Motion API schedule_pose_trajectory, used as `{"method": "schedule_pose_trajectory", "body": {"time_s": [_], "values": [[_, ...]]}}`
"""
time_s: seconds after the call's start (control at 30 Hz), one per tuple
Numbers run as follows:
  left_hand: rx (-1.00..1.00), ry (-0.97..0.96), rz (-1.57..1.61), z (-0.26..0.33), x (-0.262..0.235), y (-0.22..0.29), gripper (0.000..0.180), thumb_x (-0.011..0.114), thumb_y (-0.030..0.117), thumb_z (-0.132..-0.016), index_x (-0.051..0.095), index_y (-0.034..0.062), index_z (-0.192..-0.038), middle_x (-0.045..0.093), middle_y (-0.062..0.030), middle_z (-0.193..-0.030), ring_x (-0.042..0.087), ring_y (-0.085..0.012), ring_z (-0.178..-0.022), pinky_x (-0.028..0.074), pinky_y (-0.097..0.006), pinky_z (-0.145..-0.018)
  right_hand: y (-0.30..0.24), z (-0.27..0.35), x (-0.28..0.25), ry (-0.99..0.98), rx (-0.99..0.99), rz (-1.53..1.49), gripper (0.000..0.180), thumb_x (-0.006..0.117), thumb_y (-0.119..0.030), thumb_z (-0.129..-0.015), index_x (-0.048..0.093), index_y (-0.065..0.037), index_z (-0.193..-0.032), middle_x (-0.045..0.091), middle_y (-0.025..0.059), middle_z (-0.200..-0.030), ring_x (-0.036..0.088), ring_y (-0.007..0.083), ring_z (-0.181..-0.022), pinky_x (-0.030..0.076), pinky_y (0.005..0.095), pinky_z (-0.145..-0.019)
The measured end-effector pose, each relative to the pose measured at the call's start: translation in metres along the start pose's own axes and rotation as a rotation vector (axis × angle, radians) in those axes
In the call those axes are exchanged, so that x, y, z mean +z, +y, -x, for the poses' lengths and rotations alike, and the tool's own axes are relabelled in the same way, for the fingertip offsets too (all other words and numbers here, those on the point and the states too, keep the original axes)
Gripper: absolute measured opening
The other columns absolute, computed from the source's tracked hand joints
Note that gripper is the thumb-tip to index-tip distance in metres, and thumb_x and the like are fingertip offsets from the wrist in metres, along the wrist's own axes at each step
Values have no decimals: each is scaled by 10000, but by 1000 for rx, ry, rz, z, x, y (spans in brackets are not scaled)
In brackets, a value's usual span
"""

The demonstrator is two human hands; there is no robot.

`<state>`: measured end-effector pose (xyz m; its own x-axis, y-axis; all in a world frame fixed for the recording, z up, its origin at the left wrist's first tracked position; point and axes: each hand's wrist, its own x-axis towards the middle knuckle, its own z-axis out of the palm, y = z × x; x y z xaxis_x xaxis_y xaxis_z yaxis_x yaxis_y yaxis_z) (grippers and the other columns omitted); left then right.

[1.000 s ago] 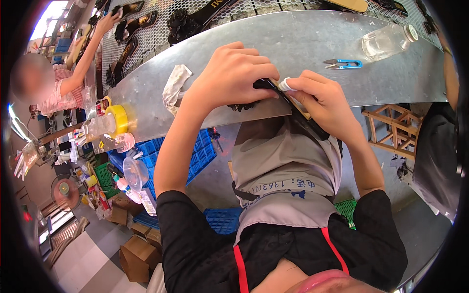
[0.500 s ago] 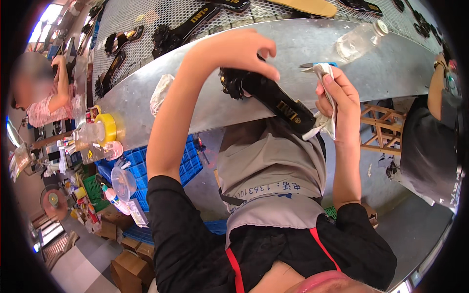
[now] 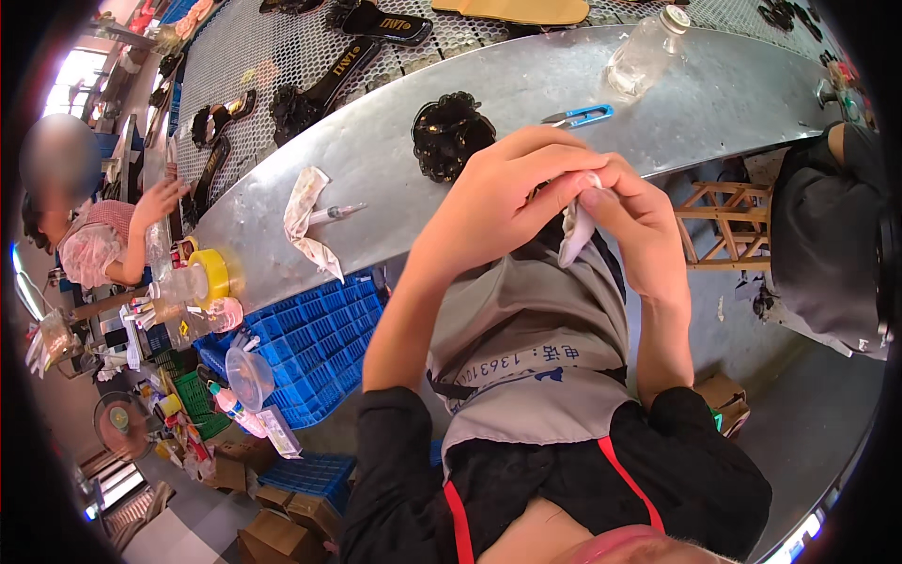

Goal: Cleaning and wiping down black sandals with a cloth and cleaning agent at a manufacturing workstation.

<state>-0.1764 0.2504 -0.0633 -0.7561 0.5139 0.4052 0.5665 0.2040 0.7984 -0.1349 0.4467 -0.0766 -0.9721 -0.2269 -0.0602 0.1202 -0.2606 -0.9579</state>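
Over the front edge of the bench my two hands meet, fingertips together around a small white cloth [image 3: 577,235]. My left hand [image 3: 507,197] reaches in from the left with bent fingers closed on the cloth's upper end. My right hand [image 3: 641,216] pinches it from the other side. Just beyond my left hand, a black sandal's ruffled flower [image 3: 452,134] shows on the bench; the hand hides the rest of the sandal. Blue-handled thread snips [image 3: 584,117] lie on the metal, beyond my fingers and apart from both hands.
A clear glass bottle [image 3: 648,52] stands at the far right of the metal bench [image 3: 742,103]. Left of me lie a crumpled stained cloth [image 3: 305,211] and a thin pointed tube [image 3: 336,213]. Black sandals [image 3: 343,70] rest on the mesh beyond. People sit at either side.
The snips have left my right hand and now lie on the bench. My left hand has come down and right to meet my right hand at the cloth. The sandal has shifted.
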Motion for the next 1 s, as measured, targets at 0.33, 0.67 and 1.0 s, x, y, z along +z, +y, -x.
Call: {"method": "schedule_pose_trajectory", "body": {"time_s": [0.33, 0.67, 1.0], "values": [[-56, 355, 184, 43, 41, 40, 91, 550, 67, -1081, 602, 30, -1146, 536, -53, -979, 493, -135, -806, 448, -279, -769, -10, 47, 22, 195, -351, 499, 148, 697, -132, -1027, 681, 11, -992, 619, 2, -824, 544, 75, -772, 437, 238, -684], [-40, 379, 420, 73, 47, 66, 149, 534, 109, -1100, 534, 40, -1232, 547, -14, -1070, 478, -80, -940, 422, -241, -869, 8, 62, 36, 119, -549, 173, 229, 589, -217, -1110, 639, -38, -976, 548, -79, -855, 422, 18, -763, 378, 188, -694], [-216, 351, 392, 100, 31, 69, 398, 741, 119, -957, 545, 72, -1301, 637, 9, -890, 573, -44, -814, 450, -231, -702, 42, 63, 16, -290, 67, -321, 375, 639, -344, -1065, 659, 3, -1209, 722, 59, -1073, 676, 90, -921, 556, 278, -816]]}}
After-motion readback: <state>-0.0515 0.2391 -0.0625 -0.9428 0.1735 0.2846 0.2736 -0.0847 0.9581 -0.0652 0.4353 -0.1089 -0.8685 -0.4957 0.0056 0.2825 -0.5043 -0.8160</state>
